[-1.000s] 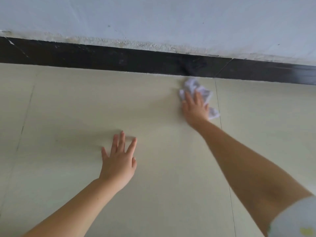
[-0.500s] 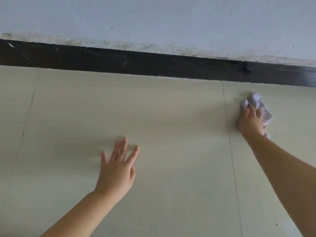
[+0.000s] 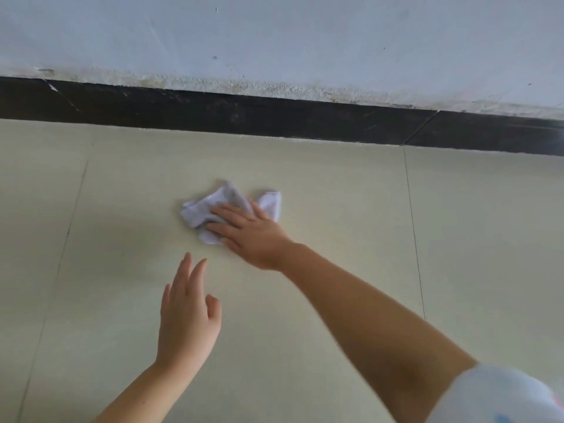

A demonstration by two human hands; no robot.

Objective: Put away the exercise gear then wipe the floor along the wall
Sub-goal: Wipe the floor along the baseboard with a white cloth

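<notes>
While pressed flat on a crumpled white cloth (image 3: 213,209), right hand (image 3: 253,236) with fingers (image 3: 227,213) straight and slightly spread, pointing left, palm down; no curl round the fabric, only pressing. Cloth bunched under the fingertips, one corner sticking out beyond the knuckles toward the wall side, the rest spilling out to the left of the fingers. Lying on the pale tiled floor (image 3: 335,193), well short of the black skirting (image 3: 244,117), roughly mid-tile between two grout lines (image 3: 412,224).

Just nearer and to the left, left hand (image 3: 187,319), fingers straight and close together, thumb out to the side, holding nothing. Possibly resting on the floor, possibly hovering just over it; hard to tell from this angle. Apart from the cloth and from the right hand, though near both.

Right forearm crossing from the lower right corner, with a white sleeve (image 3: 494,395) at the edge, a little pink and blue print on it. Left forearm coming up from the bottom edge.

Farther out: cream tiles, thin dark grout lines running toward the wall. Black skirting along the floor's far edge, a joint in it at the right. Above that, a white wall (image 3: 274,35), stained and crumbly along its foot, a few small specks higher up.
</notes>
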